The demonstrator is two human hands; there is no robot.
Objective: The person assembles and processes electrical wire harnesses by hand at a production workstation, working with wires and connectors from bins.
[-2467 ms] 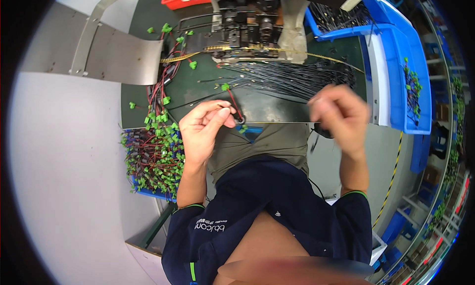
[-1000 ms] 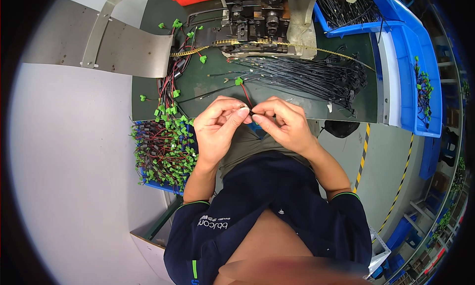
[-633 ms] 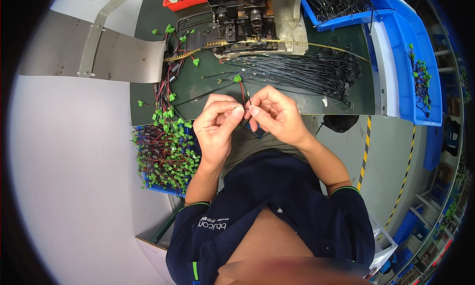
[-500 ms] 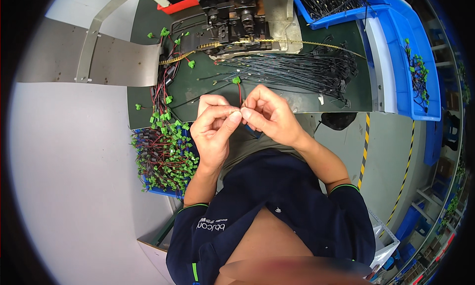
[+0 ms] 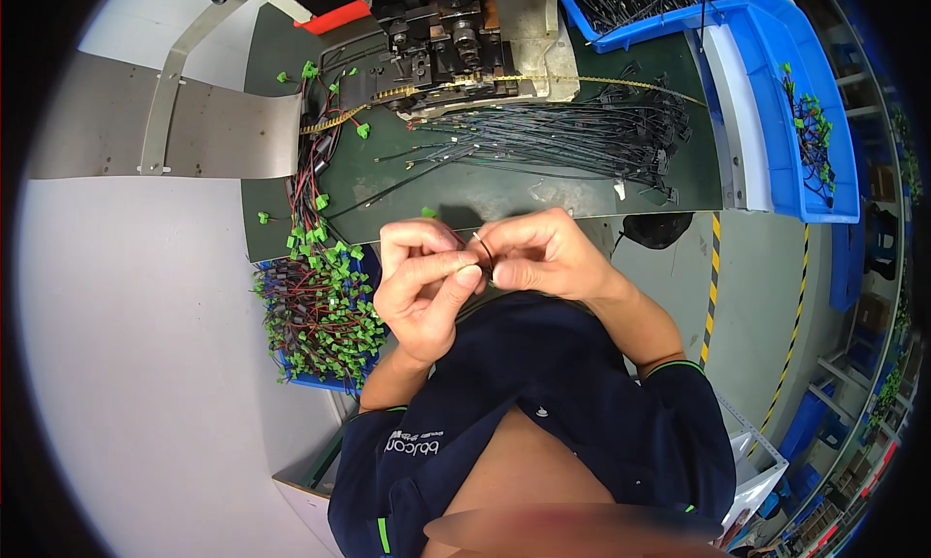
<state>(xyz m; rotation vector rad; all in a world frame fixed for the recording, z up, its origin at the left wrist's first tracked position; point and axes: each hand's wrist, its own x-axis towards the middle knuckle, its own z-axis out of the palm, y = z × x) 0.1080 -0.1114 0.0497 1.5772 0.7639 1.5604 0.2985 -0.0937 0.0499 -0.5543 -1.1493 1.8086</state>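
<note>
Here | green bench (image 5: 465,185): black wires (image 5: 572,136), crimping machine (image 5: 446,34) | both hands pinch thin wire (image 5: 483,248) | grey floor (image 5: 766,286)

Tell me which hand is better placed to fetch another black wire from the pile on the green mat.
Probably the right hand. The black wire pile lies ahead and to its side, while the left hand sits nearer the green-connector bundle. Both hands' fingers pinch a small wire now.

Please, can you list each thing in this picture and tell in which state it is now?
left hand: fingers pinched on thin wire.
right hand: fingers pinched on the same wire.
thin wire: held between both hands, above the lap.
black wires: lying loose on green table.
green-plug wires: heaped in blue bin.
</note>
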